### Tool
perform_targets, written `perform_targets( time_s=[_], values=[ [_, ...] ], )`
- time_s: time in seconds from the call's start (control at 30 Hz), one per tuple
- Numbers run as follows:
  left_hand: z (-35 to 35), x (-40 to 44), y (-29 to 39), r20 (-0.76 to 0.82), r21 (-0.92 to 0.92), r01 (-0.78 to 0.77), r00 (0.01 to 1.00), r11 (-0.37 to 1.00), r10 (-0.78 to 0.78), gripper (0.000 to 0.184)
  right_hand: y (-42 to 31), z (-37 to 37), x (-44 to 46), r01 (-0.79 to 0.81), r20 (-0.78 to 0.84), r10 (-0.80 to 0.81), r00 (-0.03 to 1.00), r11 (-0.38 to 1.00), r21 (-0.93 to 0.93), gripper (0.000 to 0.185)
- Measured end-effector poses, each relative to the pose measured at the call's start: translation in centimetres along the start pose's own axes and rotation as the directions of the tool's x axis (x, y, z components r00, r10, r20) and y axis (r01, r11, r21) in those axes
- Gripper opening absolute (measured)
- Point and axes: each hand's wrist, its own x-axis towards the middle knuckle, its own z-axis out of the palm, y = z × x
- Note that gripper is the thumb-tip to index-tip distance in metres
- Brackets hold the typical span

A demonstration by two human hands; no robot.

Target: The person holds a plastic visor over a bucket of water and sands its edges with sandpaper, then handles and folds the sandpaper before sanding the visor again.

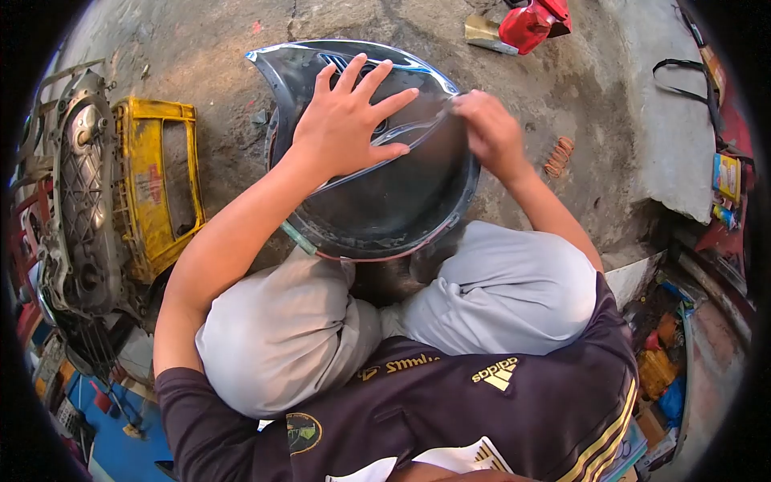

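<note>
A curved, pointed, see-through plastic cover (301, 63) with bright shiny edges, resembling a headlight lens, lies across a round dark basin (385, 213). The basin stands on the ground just in front of my knees. My left hand (341, 124) rests flat on the cover, fingers spread wide. At the cover's right tip, my right hand (490, 132) has its fingers closed around the edge and looks slightly smeared by motion. Whether it also pinches a cloth or something small is hidden. Dark, murky contents fill the basin's lower part.
To the left stand a yellow plastic crate (165, 185) and a greasy metal engine casing (84, 201). A rusty coil spring (559, 157) lies on the concrete to the right. A red container (534, 26) sits at the top. Assorted clutter (662, 361) fills the lower right.
</note>
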Motion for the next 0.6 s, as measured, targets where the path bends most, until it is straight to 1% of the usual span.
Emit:
perform_targets(
  time_s=[0.03, 0.07, 0.17, 0.2, 0.27, 0.33, 0.4, 0.43, 0.47, 0.53, 0.6],
  values=[
    [0.0, 0.1, 0.1, 0.004, 0.008, 0.002, 1.000, 1.000, -0.002, 0.077, -0.5, 0.4, -0.2, 0.072, 0.012, -0.072, 0.997, 0.997, -0.009, 0.036],
    [0.0, 0.3, 0.1, 0.004, 0.009, -0.003, 1.000, 1.000, 0.003, 0.077, -0.2, 0.3, -0.3, 0.070, 0.008, -0.070, 0.998, 0.997, -0.012, 0.036],
    [0.0, 0.1, -0.1, -0.004, 0.005, -0.005, 1.000, 1.000, 0.005, 0.077, 0.9, 0.6, -0.3, -0.053, -0.026, 0.056, 0.998, 0.995, 0.087, 0.038],
    [0.0, 0.0, -0.1, 0.000, 0.002, -0.004, 1.000, 1.000, 0.004, 0.077, 0.1, 0.5, -0.3, -0.051, -0.022, 0.053, 0.998, 0.995, 0.088, 0.038],
    [0.0, 0.2, 0.1, 0.001, 0.000, -0.005, 1.000, 1.000, 0.005, 0.077, -2.1, 0.2, 0.0, 0.053, 0.041, -0.054, 0.998, 0.998, 0.017, 0.035],
    [-0.2, 0.2, 0.0, 0.032, 0.005, 0.005, 0.999, 1.000, -0.005, 0.081, -1.1, 0.4, -0.2, 0.061, 0.033, -0.062, 0.998, 0.998, 0.022, 0.033],
    [-0.2, 0.0, -0.1, 0.032, 0.009, 0.003, 0.999, 1.000, -0.004, 0.081, 0.2, 0.6, -0.2, -0.077, -0.052, 0.079, 0.995, 0.996, 0.044, 0.034],
    [-0.1, 0.1, 0.0, 0.025, 0.009, 0.005, 1.000, 1.000, -0.005, 0.081, 0.1, 0.5, -0.3, -0.035, -0.036, 0.037, 0.999, 0.998, 0.052, 0.033],
    [-0.1, 0.2, 0.1, 0.022, 0.008, 0.007, 1.000, 1.000, -0.007, 0.081, -0.2, 0.4, -0.5, -0.032, -0.034, 0.034, 0.999, 0.998, 0.050, 0.033],
    [-0.1, 0.1, 0.1, 0.010, 0.011, 0.004, 1.000, 1.000, -0.004, 0.078, -1.9, 0.2, -0.1, 0.050, 0.041, -0.051, 0.998, 0.998, 0.029, 0.033],
    [0.0, 0.2, -0.1, 0.004, 0.000, -0.009, 1.000, 1.000, 0.009, 0.078, 0.1, 0.5, -0.4, 0.047, 0.021, -0.048, 0.999, 0.998, 0.049, 0.032]
  ],
)
